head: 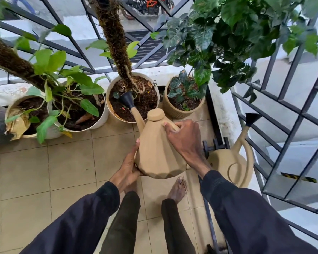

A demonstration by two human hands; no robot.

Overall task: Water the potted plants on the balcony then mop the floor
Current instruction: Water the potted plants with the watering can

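Together left hand (127, 171), right hand (183, 138) tilt can (158, 154).

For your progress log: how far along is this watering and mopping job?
Done: cannot tell which pots are watered. In hand: right hand grips the can, left hand props its base, spout over the middle pot. Left: maybe other pots, then mopping the tiles.

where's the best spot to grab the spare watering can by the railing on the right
Take the spare watering can by its big loop handle, fingers coming down from above. The loop stands clear of the rounded body, which looks too broad to pinch, and the thin spout slants up and away.
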